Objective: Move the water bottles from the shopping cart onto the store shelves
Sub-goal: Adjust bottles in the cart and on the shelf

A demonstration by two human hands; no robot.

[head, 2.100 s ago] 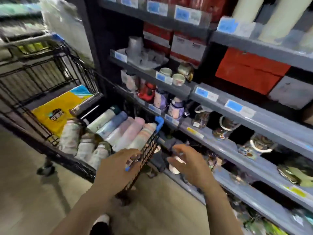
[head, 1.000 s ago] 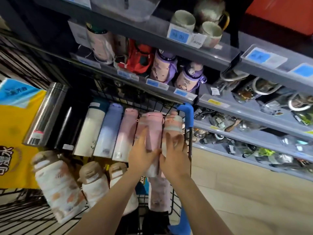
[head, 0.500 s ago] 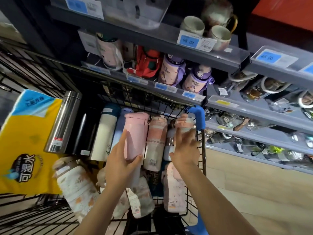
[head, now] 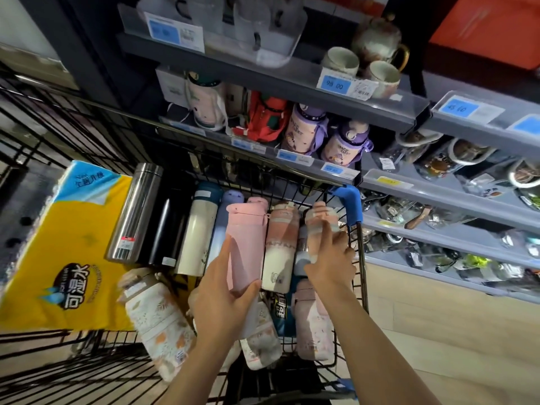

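Observation:
Several water bottles lie side by side in the black wire shopping cart [head: 357,258]. My left hand [head: 225,296] grips the lower end of a plain pink bottle [head: 245,244], lifted a little above the row. My right hand [head: 330,258] holds a pink striped bottle [head: 317,223] at the cart's right corner. Between them lies a pink and white bottle [head: 280,244]. To the left lie a steel bottle [head: 134,211], a black one [head: 166,229], a cream one [head: 198,232] and a lilac one [head: 226,200]. The grey store shelves [head: 292,159] stand just behind the cart.
A yellow tissue pack [head: 58,247] fills the cart's left side. Floral bottles [head: 160,320] lie nearer me. The shelf behind holds purple [head: 304,130] and red [head: 266,118] bottles; mugs [head: 342,61] stand one shelf up. Packaged cups [head: 464,159] line the right shelves. The blue cart corner [head: 349,200] touches the shelving.
My left hand has raised the plain pink bottle out of the row. My right hand has closed round the striped bottle at the cart's right corner. Before that, both hands reached down into the cart.

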